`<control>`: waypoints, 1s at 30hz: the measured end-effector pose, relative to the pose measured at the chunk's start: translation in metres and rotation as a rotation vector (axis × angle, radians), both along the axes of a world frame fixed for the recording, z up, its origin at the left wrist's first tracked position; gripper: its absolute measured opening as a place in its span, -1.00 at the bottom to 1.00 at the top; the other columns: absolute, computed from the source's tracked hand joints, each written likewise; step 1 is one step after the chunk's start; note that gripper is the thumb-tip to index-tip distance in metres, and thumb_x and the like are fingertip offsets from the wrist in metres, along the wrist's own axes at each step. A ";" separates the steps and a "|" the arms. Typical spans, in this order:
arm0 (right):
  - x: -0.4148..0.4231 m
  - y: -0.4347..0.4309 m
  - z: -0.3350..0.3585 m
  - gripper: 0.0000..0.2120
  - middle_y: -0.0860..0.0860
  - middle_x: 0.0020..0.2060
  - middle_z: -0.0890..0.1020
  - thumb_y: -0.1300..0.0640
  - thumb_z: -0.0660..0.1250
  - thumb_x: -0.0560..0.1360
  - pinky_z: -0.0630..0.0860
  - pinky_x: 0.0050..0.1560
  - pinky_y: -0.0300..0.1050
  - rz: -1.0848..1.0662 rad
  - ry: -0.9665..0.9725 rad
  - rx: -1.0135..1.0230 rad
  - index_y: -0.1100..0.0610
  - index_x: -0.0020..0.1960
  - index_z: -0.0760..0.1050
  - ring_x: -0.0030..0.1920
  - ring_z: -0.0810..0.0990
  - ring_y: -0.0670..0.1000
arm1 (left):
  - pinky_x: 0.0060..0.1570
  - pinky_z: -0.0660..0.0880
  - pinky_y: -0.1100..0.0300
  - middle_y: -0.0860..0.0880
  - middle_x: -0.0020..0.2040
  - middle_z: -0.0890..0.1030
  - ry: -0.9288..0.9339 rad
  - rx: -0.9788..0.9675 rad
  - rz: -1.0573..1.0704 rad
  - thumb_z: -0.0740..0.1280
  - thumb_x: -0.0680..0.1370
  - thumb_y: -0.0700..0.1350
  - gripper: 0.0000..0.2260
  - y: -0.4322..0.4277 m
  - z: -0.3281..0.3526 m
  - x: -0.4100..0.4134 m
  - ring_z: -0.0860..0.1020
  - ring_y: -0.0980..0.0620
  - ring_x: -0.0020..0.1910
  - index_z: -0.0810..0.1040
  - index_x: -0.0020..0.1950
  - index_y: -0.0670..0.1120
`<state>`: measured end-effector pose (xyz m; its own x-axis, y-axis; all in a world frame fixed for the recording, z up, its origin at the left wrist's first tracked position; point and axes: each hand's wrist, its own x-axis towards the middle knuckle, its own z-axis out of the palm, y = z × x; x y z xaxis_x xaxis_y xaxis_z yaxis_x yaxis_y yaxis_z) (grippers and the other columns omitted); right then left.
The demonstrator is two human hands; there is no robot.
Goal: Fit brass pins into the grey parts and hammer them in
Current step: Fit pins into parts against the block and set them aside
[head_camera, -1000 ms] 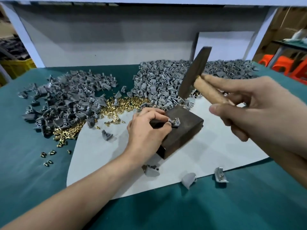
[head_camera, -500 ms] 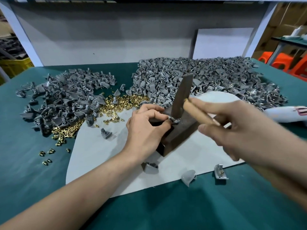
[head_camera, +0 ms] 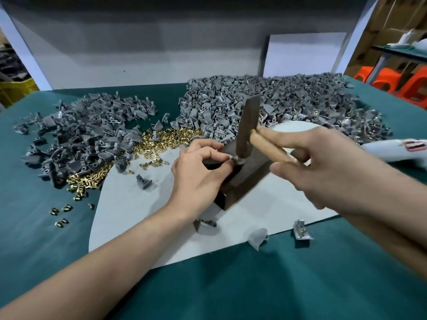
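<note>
Now left grip pinches grey part on dark block; right grip holds wooden-handled hammer.

At frame centre the grey part is mostly hidden by the left hand and the blurred hammer head; a white tube at middle right runs off the frame edge

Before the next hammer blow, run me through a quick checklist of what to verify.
1. Grey part seated on the dark block: ok, the left hand pinches it there.
2. Hammer grip: ok, the right hand holds the wooden handle.
3. Hammer head over the part: ok.
4. Left fingertips clear of the head: not ok, right beside it.
5. Brass pin straight: cannot tell, hidden.
</note>
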<state>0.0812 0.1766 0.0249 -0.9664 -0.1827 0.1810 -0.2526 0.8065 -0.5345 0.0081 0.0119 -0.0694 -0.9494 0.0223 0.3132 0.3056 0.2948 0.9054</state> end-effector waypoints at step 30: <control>-0.038 0.044 -0.065 -0.67 0.02 -0.50 0.34 0.13 0.29 0.35 0.25 -0.62 -0.34 0.087 -0.436 -1.166 0.03 0.09 0.63 -0.67 0.23 -0.09 | 0.27 0.39 -0.06 0.20 -0.03 0.59 -0.121 0.034 -0.009 0.49 0.43 -0.10 -0.94 0.001 0.003 0.004 0.52 0.18 0.09 0.69 -0.25 -0.01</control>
